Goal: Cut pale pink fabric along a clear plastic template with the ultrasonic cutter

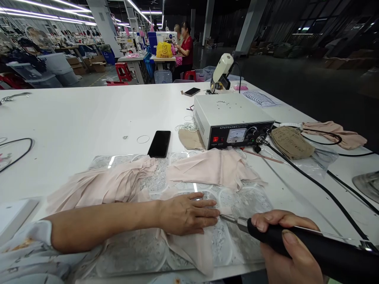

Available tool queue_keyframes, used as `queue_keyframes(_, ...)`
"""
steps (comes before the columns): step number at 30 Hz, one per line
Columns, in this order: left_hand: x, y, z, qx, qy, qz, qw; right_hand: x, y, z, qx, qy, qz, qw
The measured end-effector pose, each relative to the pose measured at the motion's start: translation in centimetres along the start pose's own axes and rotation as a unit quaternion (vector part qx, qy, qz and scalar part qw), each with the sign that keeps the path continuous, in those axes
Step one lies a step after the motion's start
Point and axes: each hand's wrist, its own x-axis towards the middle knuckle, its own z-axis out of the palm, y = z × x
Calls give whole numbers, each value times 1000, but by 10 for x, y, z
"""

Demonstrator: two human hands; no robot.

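Note:
My left hand (189, 214) lies flat, fingers stretched out, pressing a thin pale pink piece of fabric (198, 250) onto a clear glass-like board (130, 256). In my right hand (291, 244) is a black-handled ultrasonic cutter (308, 246), fingers wrapped round its grip. Its thin metal tip points left and meets the cloth right beside my left fingertips. Behind my left forearm a fanned stack of pink fabric pieces (109, 183) covers part of the board. Another pile of pink fabric (213, 167) rests beyond my left hand.
A white ultrasonic generator box (233, 118) stands at the back right, its black cable (319, 189) running to the cutter. A black phone (160, 144) lies beyond the board. Brown pattern pieces (291, 142) lie at right. Farther off, a person (186, 49) sits at a sewing machine.

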Motion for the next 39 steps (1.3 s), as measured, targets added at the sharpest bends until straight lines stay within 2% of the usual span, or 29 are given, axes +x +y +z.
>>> queue_keyframes(6,0,0,-1,-23,-14,-17,1000,5,-5,4,24,36,-1,999)
queue_keyframes(10,-2,3,-7,-16,28,-13,999,8,-8,4,31,42,-10,999)
queue_keyframes(14,-8,21,-13,-15,67,-24,997,9,-6,4,37,32,-13,999)
queue_keyframes(19,-17,46,-12,4,55,-70,996,11,0,4,36,16,-28,999)
queue_keyframes(21,-19,44,-13,23,34,-73,996,11,0,2,29,11,-33,999)
queue_keyframes(24,-16,28,-19,52,0,-48,997,10,-4,-3,10,21,-39,999)
queue_keyframes(27,-9,15,-28,67,-10,-21,997,6,-11,-8,-8,25,-27,999)
queue_keyframes(30,-4,21,-30,50,4,-41,998,3,-14,-13,-3,20,-19,1000)
queue_keyframes(33,-4,38,-24,16,15,-78,997,3,-13,-14,12,20,-40,999)
queue_keyframes(35,-7,43,-20,13,9,-78,997,3,-13,-14,19,15,-42,999)
queue_keyframes(39,-10,27,-25,36,-13,-44,998,-1,-17,-18,14,15,-26,999)
